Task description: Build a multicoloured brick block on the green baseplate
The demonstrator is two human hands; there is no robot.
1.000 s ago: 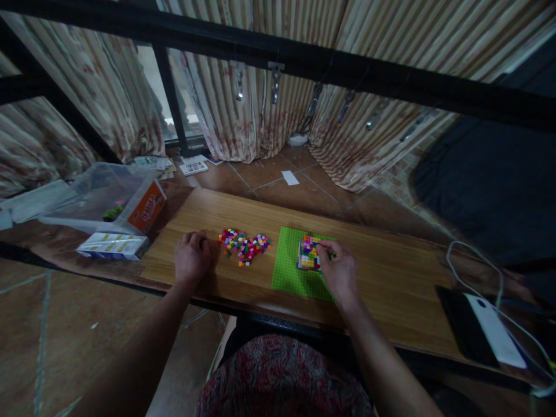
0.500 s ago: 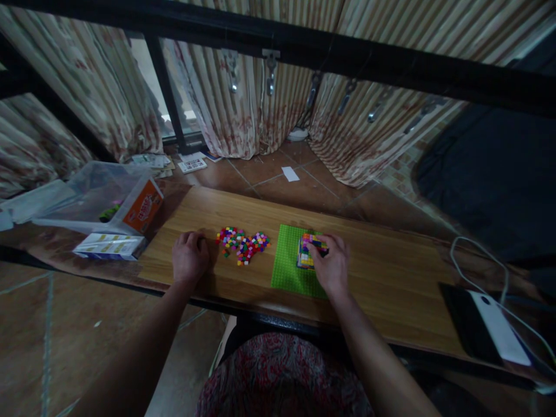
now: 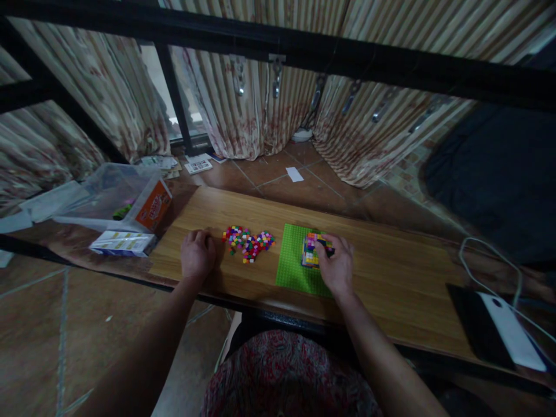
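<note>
A block of stacked, many-coloured toy bricks [image 3: 310, 258] stands on a green studded baseplate [image 3: 290, 263]. Over its right part is my right hand [image 3: 339, 263], thumb and fingertips brought together at the top of the stack. Whatever lies between those fingertips is too small and dark to make out. My left hand [image 3: 197, 255] rests on the wooden board with its fingers curled in, and no object shows in it. Just right of it spreads a loose pile of tiny coloured bricks [image 3: 252, 246].
At the left stand a clear plastic bin [image 3: 104, 197] with an orange label and a white-and-blue box [image 3: 124, 243]. A white device [image 3: 510, 330] with a cable [image 3: 515, 266] lies on a dark pad at the right end. A black rail [image 3: 304, 49] crosses above.
The whole view has shifted slightly, so everything appears a little farther right. My right hand stays at the brick stack, and my left hand still rests beside the pile.
</note>
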